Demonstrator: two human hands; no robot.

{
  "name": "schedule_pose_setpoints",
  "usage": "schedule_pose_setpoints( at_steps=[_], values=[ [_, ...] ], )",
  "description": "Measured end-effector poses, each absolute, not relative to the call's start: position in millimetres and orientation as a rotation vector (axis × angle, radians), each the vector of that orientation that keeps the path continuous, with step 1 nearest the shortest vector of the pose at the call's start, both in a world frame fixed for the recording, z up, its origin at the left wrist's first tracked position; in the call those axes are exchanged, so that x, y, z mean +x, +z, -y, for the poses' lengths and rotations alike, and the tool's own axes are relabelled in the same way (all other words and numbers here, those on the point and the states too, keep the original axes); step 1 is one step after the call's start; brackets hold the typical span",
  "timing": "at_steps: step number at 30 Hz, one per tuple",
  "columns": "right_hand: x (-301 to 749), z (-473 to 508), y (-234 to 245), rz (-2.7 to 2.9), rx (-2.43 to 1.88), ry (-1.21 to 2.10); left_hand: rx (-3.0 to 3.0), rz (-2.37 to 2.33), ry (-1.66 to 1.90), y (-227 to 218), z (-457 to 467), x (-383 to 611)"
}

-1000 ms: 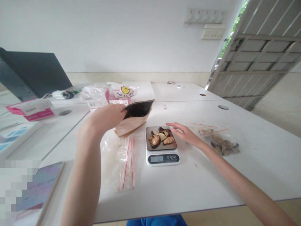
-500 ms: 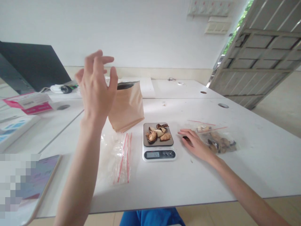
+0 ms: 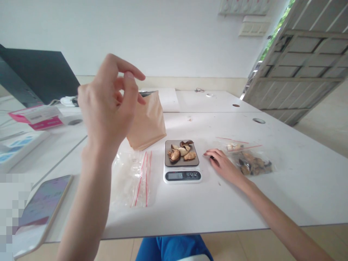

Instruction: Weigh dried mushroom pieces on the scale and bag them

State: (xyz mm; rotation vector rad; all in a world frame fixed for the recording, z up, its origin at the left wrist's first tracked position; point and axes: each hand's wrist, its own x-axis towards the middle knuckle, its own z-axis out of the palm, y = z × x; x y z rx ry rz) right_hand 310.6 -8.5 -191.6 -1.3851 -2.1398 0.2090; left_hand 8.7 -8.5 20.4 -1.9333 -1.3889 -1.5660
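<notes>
Kraft-paper pouch (image 3: 148, 125) stands upright on the white table (image 3: 272, 203), mouth up, just behind and to the left of the scale (image 3: 181, 163). One second earlier it lay tilted, its mouth pulled open by the left hand (image 3: 108, 105); half a second earlier it already stood free.

The left hand is now raised in front of the pouch, clear of it. Its fingers, spread wide half a second ago, have drawn in narrow, with the thumb against the fingertips; whether anything is pinched between them cannot be told.

The right hand (image 3: 224, 165) lies palm down on the table between the scale and the filled zip bag (image 3: 251, 163), fingers stretched out and holding nothing. One second earlier its fingertips were at the edge of the scale's platform; it has since moved off towards the bag.

Dried pieces (image 3: 181, 152) are heaped on the platform as before. Empty zip bags (image 3: 134, 177) lie flat to the left of the scale, and a phone (image 3: 40, 206) rests near the table's left edge.
</notes>
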Motion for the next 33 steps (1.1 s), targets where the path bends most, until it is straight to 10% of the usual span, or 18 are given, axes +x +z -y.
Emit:
schedule_pose_setpoints(
  at_steps=[11, 19, 33],
  values=[
    [312.1, 5.7, -188.3, 2.048, -1.383, 0.260, -2.776, 1.538, -0.247, -100.6, 37.5, -46.0],
    [284.0, 11.7, -163.0, 1.978, -1.303, 0.202, -2.512, 1.970, -0.619, -180.0, 56.9, -58.7],
    [297.8, 8.6, -157.9, 2.092, -1.568, -0.069, -2.503, 2.058, -0.730, -185.0, 60.3, -58.7]
  ],
)
